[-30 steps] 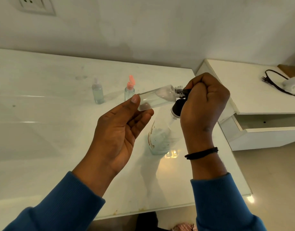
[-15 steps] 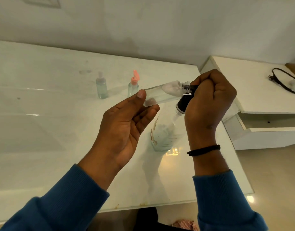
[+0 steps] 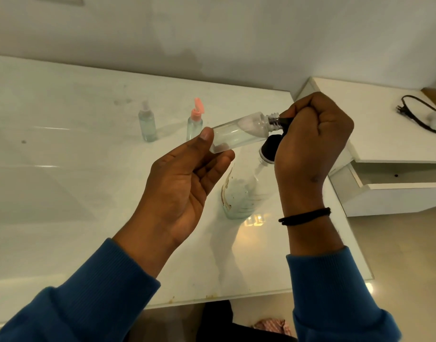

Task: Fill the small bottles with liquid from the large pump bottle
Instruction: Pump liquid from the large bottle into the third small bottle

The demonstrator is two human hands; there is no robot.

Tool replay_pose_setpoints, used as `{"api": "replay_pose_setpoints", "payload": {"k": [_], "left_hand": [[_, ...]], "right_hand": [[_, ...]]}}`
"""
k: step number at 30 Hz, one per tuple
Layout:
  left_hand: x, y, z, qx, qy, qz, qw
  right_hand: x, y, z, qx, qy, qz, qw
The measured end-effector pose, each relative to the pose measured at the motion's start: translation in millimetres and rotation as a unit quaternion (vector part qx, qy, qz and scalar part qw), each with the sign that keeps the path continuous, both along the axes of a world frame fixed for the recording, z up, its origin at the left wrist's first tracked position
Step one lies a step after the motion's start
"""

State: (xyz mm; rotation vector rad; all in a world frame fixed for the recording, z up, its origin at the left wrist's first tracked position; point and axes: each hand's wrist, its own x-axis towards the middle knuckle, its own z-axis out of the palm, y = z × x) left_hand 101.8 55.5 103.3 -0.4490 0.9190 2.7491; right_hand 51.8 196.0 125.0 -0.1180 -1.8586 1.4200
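Little moved; left hand (image 3: 187, 183) fingers (image 3: 219, 161) pinching tilted small bottle (image 3: 239, 132) against nozzle (image 3: 284, 120), right hand (image 3: 313, 141) curled over pump: spill risk onto surface (image 3: 88, 193) if neck slips.

White glossy table (image 3: 64, 193) before me, running up to the wall at the far side, near edge below my sleeves. Lamp glare on its surface near the right front. Standing on it: pump bottle (image 3: 241, 193), clear, upright, near the right side, its black collar partly behind my hand. Farther back, two small bottles close together, both upright: a clear-capped bottle (image 3: 147, 124) to the left, a pink-capped bottle (image 3: 195, 122) to its right with the cap flipped up. Both hold pale liquid. Faint smudges on the surface behind them.
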Motion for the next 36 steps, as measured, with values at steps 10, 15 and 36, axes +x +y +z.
{"api": "replay_pose_setpoints", "payload": {"k": [10, 15, 36], "left_hand": [[0.2, -1.2, 0.1, 0.015, -0.006, -0.008, 1.0], [0.1, -1.7, -1.9, 0.011, -0.008, -0.003, 1.0], [1.6, -0.4, -1.0, 0.011, 0.022, 0.004, 1.0]], "right_hand": [[1.0, 0.2, 2.3, 0.013, -0.016, 0.0, 1.0], [2.2, -4.2, -1.9, 0.003, -0.01, 0.005, 1.0], [3.8, -6.9, -1.6, -0.012, -0.016, 0.016, 1.0]]}}
